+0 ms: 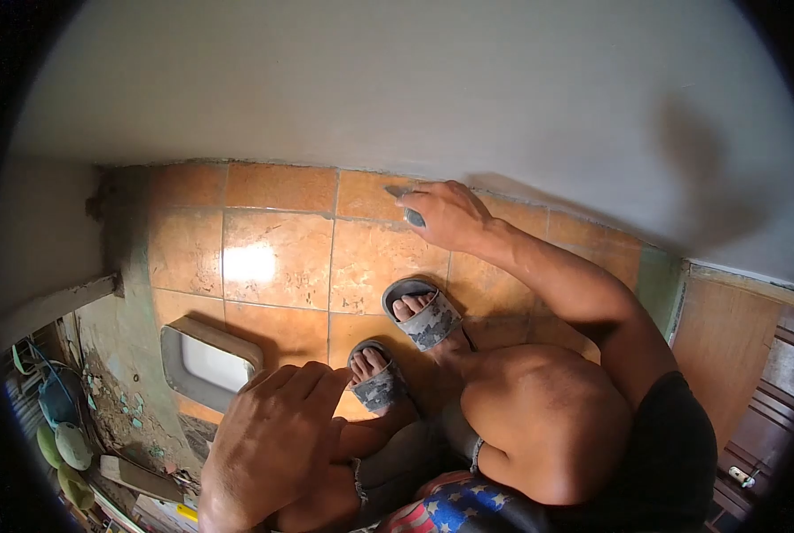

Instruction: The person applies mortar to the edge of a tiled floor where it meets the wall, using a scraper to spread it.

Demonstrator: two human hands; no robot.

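The right hand (pixel 448 216) pinches a small grey tool (pixel 412 216) — likely a scraper or sponge, too hidden to name — its fingers closed round it and pressing it to the orange floor tiles (pixel 277 258) just below the white wall (pixel 397 89). The left hand (pixel 277 435) holds nothing, fingers loosely curled over the knee. Nearer the body than the tool, two feet in grey sandals (pixel 423 315) stand on the tiles. Left of them sits a white squat pan (pixel 210 360). A slip seems possible: the squat is low, the tiles glossy — leaning into the tool could skid it against the wall. The palm hides most of the tool.
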